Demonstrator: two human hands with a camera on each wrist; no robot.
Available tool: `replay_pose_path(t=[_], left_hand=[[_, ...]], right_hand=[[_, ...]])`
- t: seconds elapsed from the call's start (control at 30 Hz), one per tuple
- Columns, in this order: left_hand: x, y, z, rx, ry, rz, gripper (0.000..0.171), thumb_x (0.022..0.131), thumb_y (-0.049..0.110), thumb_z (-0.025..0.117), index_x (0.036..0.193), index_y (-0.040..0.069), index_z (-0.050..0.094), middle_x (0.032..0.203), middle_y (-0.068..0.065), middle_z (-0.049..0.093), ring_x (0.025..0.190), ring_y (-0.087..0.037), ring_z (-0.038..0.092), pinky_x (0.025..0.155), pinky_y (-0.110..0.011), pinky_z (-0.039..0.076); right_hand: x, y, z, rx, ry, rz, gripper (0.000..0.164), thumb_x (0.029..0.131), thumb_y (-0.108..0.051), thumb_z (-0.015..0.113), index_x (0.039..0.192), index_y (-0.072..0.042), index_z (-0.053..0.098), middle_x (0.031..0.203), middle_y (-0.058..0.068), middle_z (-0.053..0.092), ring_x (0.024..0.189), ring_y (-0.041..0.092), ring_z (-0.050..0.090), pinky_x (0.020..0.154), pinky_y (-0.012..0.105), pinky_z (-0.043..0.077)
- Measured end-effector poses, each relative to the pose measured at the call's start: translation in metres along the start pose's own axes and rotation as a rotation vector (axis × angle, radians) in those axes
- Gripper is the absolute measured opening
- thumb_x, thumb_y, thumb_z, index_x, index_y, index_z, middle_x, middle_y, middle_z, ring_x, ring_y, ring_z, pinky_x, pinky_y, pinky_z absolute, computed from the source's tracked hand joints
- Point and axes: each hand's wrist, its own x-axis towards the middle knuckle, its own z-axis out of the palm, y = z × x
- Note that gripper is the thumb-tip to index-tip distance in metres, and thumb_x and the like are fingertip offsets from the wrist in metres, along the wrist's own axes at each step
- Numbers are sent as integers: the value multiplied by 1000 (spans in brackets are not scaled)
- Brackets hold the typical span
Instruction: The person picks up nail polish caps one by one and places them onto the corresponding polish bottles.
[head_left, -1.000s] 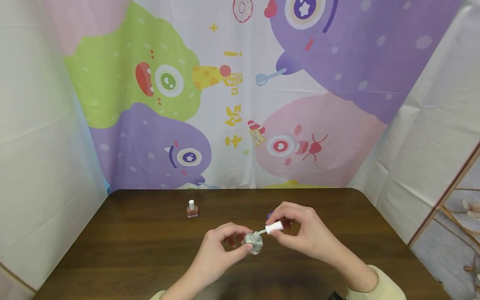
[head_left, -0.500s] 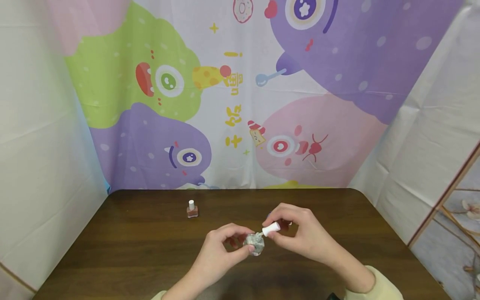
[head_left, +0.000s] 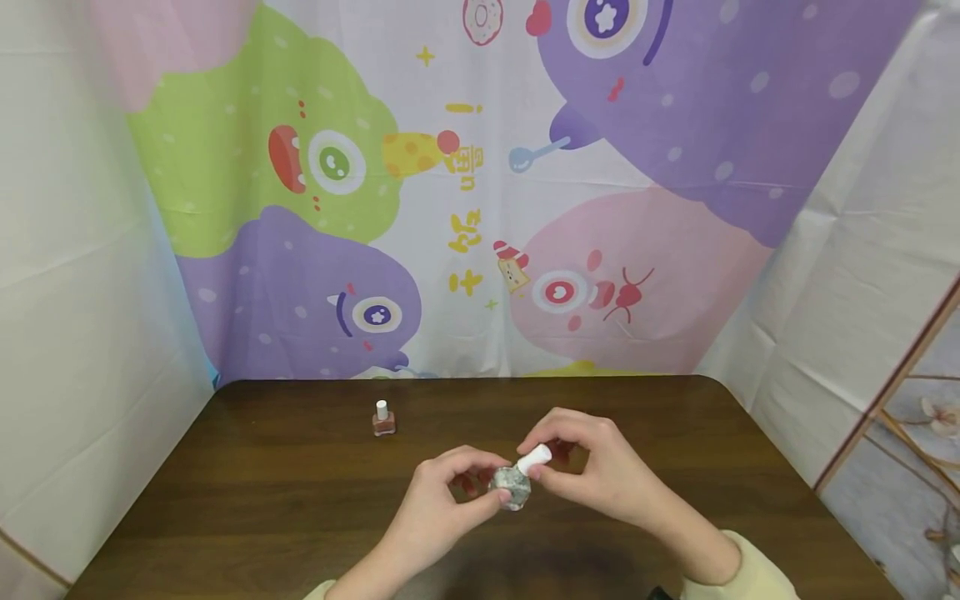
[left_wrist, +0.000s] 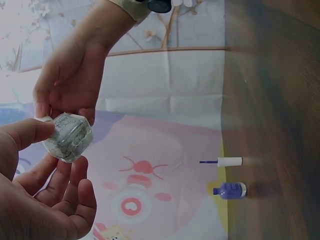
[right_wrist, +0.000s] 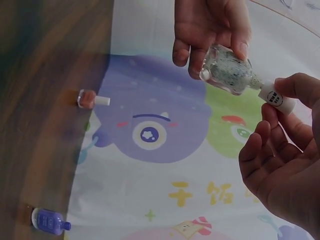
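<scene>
My left hand (head_left: 444, 493) pinches a clear, many-sided nail polish bottle (head_left: 512, 486) with glittery silver-grey polish between thumb and fingers. With thumb and fingertips, my right hand (head_left: 600, 462) holds the white brush cap (head_left: 535, 459) at a slant over its neck. In the right wrist view the cap (right_wrist: 276, 98) is just off the bottle's glitter-coated neck (right_wrist: 255, 81). The brush itself is out of sight, apparently inside the bottle (right_wrist: 227, 69). Both hands are raised above the table.
A brown-pink nail polish bottle (head_left: 384, 422), capped white, stands toward the table's (head_left: 285, 492) back left. An uncapped purple nail polish bottle (left_wrist: 230, 190) and its white brush cap (left_wrist: 230, 161) stand side by side; my right hand hides them in the head view. A cartoon curtain (head_left: 465, 333) hangs behind.
My right hand has moved left and slightly down, bringing the white cap close to the bottle's neck. The brush stem, visible earlier, has gone into the bottle. My left hand has barely moved.
</scene>
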Motion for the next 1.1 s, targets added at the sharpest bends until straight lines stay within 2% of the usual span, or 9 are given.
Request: replay_pose_path(t=[0.23,0.37,0.57,0.97,1.1], left_hand=[[1,0,2,-2,-1,15,21,76,15,77,95,19,70,86,6,67,73,-16,60,65,-28,52],[1,1,2,7,1,7,22,76,13,77,96,18,70,85,7,67,71,-11,59,64,-25,50],[1,1,3,2,5,-9,23,75,12,77,95,18,70,83,6,66,70,-7,57,64,-27,51],[0,1,3,-23,-6,-41,22,75,13,77,96,18,69,83,5,67,71,-6,57,63,-25,51],[1,2,3,-29,-5,-46,23,76,13,77,96,17,69,83,5,67,72,-6,57,64,-24,51]], right_hand=[[6,-23,-3,37,-1,17,25,75,4,74,91,-13,66,83,2,64,64,20,53,51,28,46],[3,-13,1,37,2,22,24,77,-1,75,95,-14,67,86,0,65,66,17,54,52,27,47],[-2,5,5,75,-9,36,21,81,-12,75,100,-18,67,90,-3,65,69,12,55,54,24,48],[-2,6,8,151,-9,128,20,80,-14,75,99,-20,69,89,-4,67,71,9,56,59,24,49],[-3,9,10,162,-5,123,19,81,-13,74,98,-18,68,89,-3,67,71,9,55,59,24,49]])
